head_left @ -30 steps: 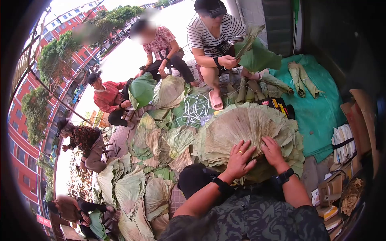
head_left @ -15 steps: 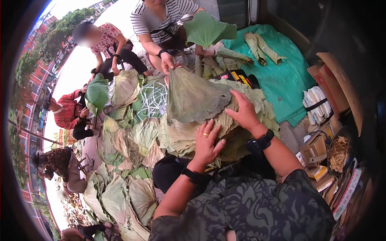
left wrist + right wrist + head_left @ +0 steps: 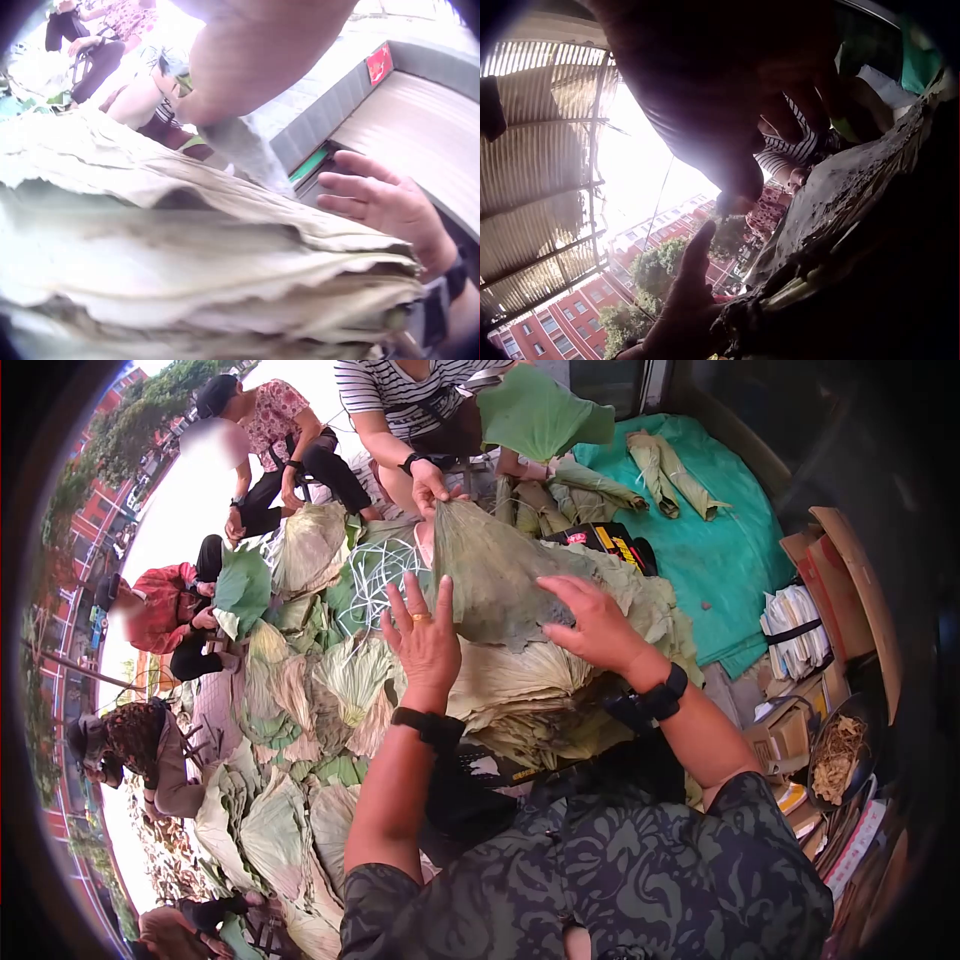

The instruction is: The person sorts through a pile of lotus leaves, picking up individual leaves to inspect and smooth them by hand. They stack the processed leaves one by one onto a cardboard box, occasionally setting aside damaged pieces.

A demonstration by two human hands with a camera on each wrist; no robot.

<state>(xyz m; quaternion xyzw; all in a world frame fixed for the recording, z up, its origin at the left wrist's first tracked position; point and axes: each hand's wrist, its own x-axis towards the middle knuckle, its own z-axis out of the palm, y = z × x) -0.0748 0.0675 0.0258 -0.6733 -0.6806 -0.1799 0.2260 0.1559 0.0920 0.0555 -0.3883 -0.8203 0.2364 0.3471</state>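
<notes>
A thick stack of dried leaves (image 3: 520,690) lies before the wearer, its layered edges filling the lower left wrist view (image 3: 187,262). Over its far side hangs a grey-green leaf (image 3: 490,575), its top held by the seated person in stripes. My left hand (image 3: 425,645), a ring on one finger, is raised with fingers spread at the stack's left side. My right hand (image 3: 600,625) has its fingers at the grey-green leaf's right edge; whether they touch it cannot be told. In the right wrist view the right hand (image 3: 720,97) is dark above the leaf (image 3: 832,184).
More leaves (image 3: 280,820) cover the ground at left, near white string (image 3: 385,585). Rolled leaf bundles (image 3: 665,475) lie on a green sheet (image 3: 735,560). Cardboard (image 3: 855,600), tied papers (image 3: 795,630) and a bowl (image 3: 840,760) stand at right. Several people sit beyond and at left.
The person in stripes has brought a grey-green leaf over the stack. My left hand has lifted off the stack and moved left; my right hand has come to the leaf's edge.
</notes>
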